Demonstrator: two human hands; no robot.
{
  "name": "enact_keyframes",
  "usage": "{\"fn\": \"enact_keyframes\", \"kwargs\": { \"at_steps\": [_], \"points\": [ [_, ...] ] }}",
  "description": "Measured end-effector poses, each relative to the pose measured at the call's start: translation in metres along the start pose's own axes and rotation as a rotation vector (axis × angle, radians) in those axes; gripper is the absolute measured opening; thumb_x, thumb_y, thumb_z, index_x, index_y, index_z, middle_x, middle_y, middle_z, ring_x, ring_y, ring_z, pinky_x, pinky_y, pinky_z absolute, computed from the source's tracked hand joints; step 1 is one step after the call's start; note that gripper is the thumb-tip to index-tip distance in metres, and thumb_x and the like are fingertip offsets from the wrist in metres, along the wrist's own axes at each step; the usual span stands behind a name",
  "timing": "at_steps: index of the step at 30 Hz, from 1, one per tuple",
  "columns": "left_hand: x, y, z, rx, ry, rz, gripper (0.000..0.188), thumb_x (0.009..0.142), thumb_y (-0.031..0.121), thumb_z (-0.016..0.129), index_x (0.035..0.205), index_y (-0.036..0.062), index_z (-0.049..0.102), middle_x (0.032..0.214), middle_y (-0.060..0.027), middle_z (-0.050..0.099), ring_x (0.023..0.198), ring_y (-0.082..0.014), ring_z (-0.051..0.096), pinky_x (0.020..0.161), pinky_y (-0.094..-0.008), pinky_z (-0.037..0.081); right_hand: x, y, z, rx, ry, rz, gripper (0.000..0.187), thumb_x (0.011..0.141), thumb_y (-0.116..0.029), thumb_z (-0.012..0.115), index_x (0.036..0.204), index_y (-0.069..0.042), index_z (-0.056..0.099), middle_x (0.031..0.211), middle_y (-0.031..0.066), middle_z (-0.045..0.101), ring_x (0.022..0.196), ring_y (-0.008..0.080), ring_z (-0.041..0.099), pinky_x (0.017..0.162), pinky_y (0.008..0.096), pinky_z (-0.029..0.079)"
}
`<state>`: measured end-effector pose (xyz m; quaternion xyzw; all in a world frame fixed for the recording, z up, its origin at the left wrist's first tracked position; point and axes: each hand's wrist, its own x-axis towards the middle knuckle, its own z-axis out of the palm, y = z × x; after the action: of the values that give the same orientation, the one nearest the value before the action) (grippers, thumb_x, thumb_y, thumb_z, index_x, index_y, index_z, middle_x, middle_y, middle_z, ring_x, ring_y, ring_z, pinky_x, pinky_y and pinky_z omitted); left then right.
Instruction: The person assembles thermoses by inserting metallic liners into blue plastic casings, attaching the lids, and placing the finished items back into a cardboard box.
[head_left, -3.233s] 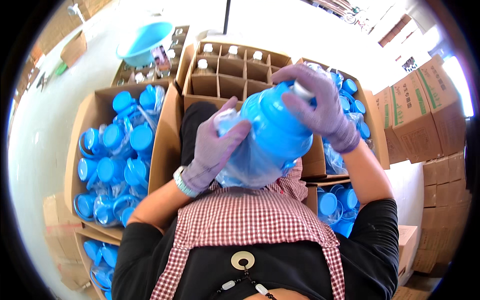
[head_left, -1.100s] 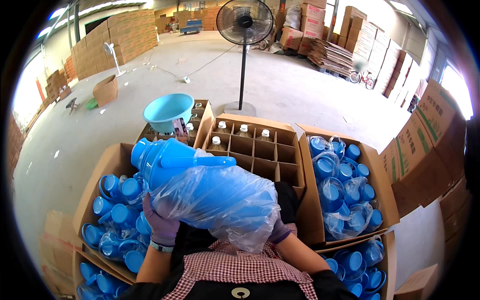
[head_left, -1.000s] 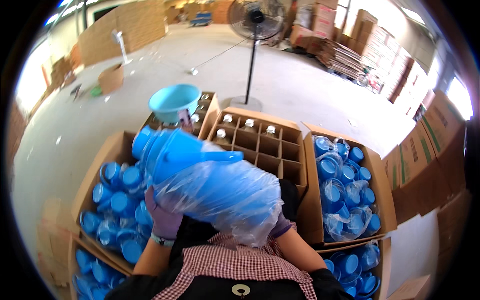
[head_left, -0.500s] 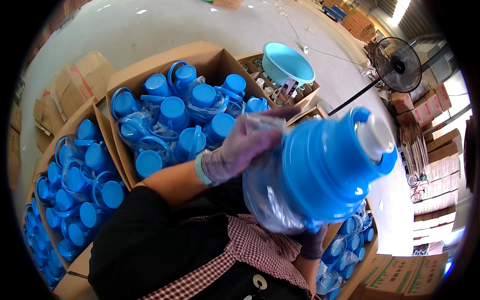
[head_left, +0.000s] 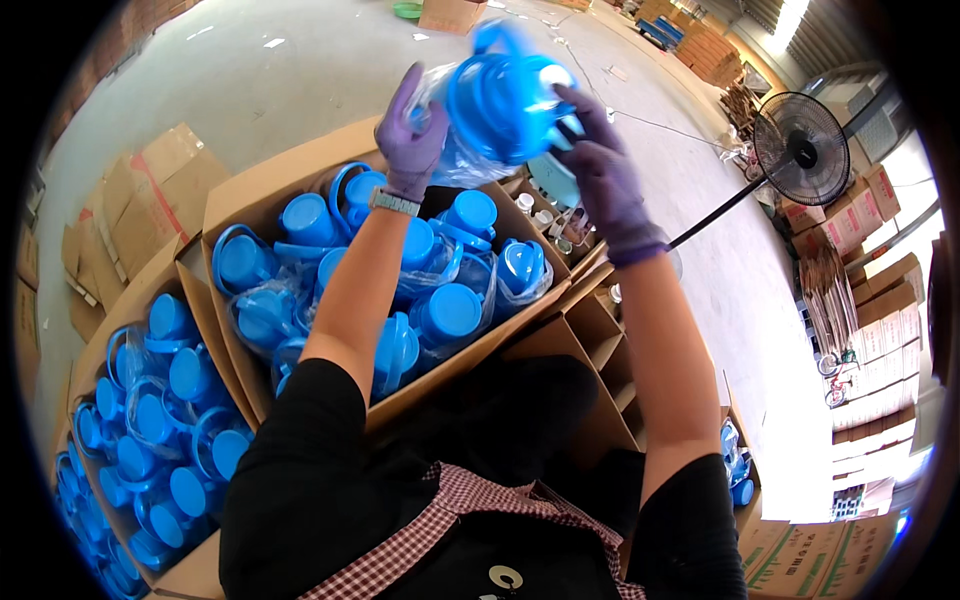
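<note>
A blue plastic jug (head_left: 492, 108) with a handle and a pale cap hangs in the air beyond the nearest box, slightly smeared by motion. A clear plastic bag (head_left: 465, 168) covers its left and lower part. My left hand (head_left: 412, 145), in a purple glove, grips it through the bag from the left. From the right, my gloved right hand (head_left: 605, 170) has its fingers closed about the capped end. Below the hands, several bagged blue jugs (head_left: 448, 312) fill an open cardboard box (head_left: 490, 362).
More blue jugs (head_left: 188, 490) fill boxes at the left. Beside the middle box, a divided carton (head_left: 600, 345) and small white-capped items (head_left: 543, 217) stand near a light-blue basin (head_left: 553, 182). A black fan (head_left: 800, 148) rises at the right. Flattened cardboard (head_left: 150, 190) lies at the left.
The jug has moved away from my body, up and to the left in view. Both arms are now stretched forward, and my right hand has come from beneath the jug to its right side.
</note>
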<state>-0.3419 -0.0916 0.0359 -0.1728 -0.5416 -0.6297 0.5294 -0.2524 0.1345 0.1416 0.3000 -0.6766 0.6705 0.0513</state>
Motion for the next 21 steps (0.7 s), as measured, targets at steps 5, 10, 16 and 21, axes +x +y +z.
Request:
{"fn": "enact_keyframes", "kwargs": {
  "at_steps": [5, 10, 16, 21],
  "points": [
    [-0.109, -0.111, -0.037, -0.222, -0.097, -0.357, 0.067, 0.098, 0.03, 0.076, 0.151, 0.0003, 0.047, 0.137, -0.0164, 0.063, 0.126, -0.027, 0.061, 0.105, -0.0379, 0.052, -0.008, 0.12, -0.016, 0.219, -0.062, 0.445, 0.059, 0.087, 0.004, 0.058, 0.144, -0.009, 0.055, 0.14, 0.0107, 0.052, 0.126, 0.0229, 0.056, 0.105, 0.0345, 0.049],
    [-0.162, -0.171, -0.08, -0.27, -0.063, -0.547, 0.066, 0.1, 0.039, 0.071, 0.147, -0.0024, 0.049, 0.134, -0.0159, 0.063, 0.122, -0.0253, 0.061, 0.101, -0.0356, 0.052, -0.028, 0.178, 0.017, 0.302, -0.037, 0.472, 0.069, 0.086, -0.002, 0.064, 0.153, -0.01, 0.048, 0.159, 0.0092, 0.043, 0.15, 0.0313, 0.037, 0.121, 0.0404, 0.034],
    [-0.143, -0.239, -0.072, 0.459, -0.271, -0.966, 0.068, 0.11, 0.056, 0.038, 0.118, -0.0042, 0.069, 0.112, -0.0213, 0.075, 0.103, -0.0407, 0.071, 0.089, -0.047, 0.055, -0.076, 0.169, 0.059, 0.055, -0.221, 0.385, 0.06, 0.093, -0.015, 0.069, 0.15, -0.01, 0.052, 0.158, 0.01, 0.046, 0.146, 0.0243, 0.043, 0.118, 0.0411, 0.04],
    [-0.133, -0.291, -0.09, 0.012, 0.113, -1.29, 0.064, 0.103, 0.057, 0.049, 0.135, 0.0026, 0.061, 0.136, -0.0156, 0.066, 0.128, -0.0341, 0.06, 0.108, -0.0445, 0.042, -0.16, 0.105, 0.052, -0.23, -0.31, 0.233, 0.052, 0.09, -0.007, 0.066, 0.142, -0.01, 0.058, 0.154, 0.0175, 0.048, 0.139, 0.032, 0.051, 0.115, 0.042, 0.043]
  ]
}}
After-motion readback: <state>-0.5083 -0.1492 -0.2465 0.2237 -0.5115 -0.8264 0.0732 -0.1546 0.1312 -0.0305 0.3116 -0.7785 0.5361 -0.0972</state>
